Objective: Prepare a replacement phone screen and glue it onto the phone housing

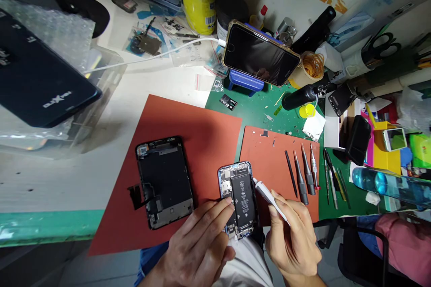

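An opened phone body (244, 206), with its battery and circuit boards exposed, lies tilted at the front edge of the red mat. My left hand (198, 244) holds its left side, fingertips on the edge by the battery and thumb lower down. In my right hand (294, 233) is a slim white glue tube (267, 193), pinched between thumb and fingers. The tube's thin nozzle points at the upper right edge of the phone frame; whether it touches I cannot tell. A detached phone screen (168, 179) lies face down to the left, its flex cable sticking out.
Screwdrivers (299, 179) lie on the right-hand red mat (269, 157), with tweezers (332, 179) beside them. Behind, a phone (261, 54) leans on a blue stand (245, 81), a white cable plugged in. A blue bottle (390, 184) lies at the right.
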A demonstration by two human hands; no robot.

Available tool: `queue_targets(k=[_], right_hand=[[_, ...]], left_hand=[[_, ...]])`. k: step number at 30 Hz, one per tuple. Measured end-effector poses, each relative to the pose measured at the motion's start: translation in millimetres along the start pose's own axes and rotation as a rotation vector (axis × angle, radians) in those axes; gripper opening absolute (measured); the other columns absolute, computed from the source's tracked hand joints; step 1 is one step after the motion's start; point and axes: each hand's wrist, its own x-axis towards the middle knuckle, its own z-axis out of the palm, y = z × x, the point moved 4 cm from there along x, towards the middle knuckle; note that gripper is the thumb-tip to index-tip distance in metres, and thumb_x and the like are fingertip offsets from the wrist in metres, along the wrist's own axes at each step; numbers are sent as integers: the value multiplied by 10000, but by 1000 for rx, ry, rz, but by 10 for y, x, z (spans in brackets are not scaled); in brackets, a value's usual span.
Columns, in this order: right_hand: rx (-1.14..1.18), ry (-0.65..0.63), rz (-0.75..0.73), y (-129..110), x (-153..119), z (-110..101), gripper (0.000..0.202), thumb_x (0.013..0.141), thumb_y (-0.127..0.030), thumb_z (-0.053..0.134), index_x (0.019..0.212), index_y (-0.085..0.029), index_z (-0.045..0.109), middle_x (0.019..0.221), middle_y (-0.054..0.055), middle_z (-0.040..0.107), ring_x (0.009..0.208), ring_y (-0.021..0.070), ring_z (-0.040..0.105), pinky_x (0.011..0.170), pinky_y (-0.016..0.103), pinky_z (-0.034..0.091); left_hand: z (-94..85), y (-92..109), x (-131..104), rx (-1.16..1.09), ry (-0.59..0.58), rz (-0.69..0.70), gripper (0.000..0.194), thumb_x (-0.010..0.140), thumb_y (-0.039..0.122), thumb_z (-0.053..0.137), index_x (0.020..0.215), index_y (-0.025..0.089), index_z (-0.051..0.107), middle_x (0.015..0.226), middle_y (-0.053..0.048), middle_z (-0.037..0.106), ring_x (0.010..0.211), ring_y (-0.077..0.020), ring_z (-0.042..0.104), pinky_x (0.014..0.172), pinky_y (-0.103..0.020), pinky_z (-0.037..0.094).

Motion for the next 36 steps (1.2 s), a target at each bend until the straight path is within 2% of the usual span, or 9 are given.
queue_targets(k=[10, 18, 26, 36], right_hand=[[20, -3, -9, -8, -13, -16, 398, 913, 75, 730, 1268, -102, 770, 1118, 131, 833, 875, 223, 759, 677, 367, 656], [26, 47, -5, -9, -58, -6, 406, 908, 70, 741, 1271, -110, 774, 1116, 125, 835, 878, 240, 776, 686, 391, 666], [27, 12, 17, -24, -46, -36, 448, 908, 80, 738, 1303, -130, 762, 1135, 117, 840, 886, 235, 784, 683, 386, 667], [16, 28, 26, 16, -118, -49, 393, 935, 40, 739, 1279, -149, 768, 1099, 103, 838, 858, 223, 774, 664, 379, 667]], left_hand=[[-6, 5, 0, -6, 17, 12, 303, 1120, 170, 385, 885, 184, 576, 1059, -205, 840, 1202, -288, 797, 1013, -421, 647], [-3, -1, 3, -8, 20, 10, 299, 1129, 191, 379, 908, 193, 581, 1067, -192, 845, 1216, -288, 792, 986, -434, 665], [-4, 0, 9, -13, 34, 23, 290, 1117, 167, 387, 899, 186, 576, 1047, -207, 840, 1205, -299, 796, 983, -436, 664], [1, 7, -5, -11, 27, 24, 285, 1113, 151, 392, 903, 171, 583, 1066, -217, 831, 1217, -304, 789, 1005, -440, 644]])
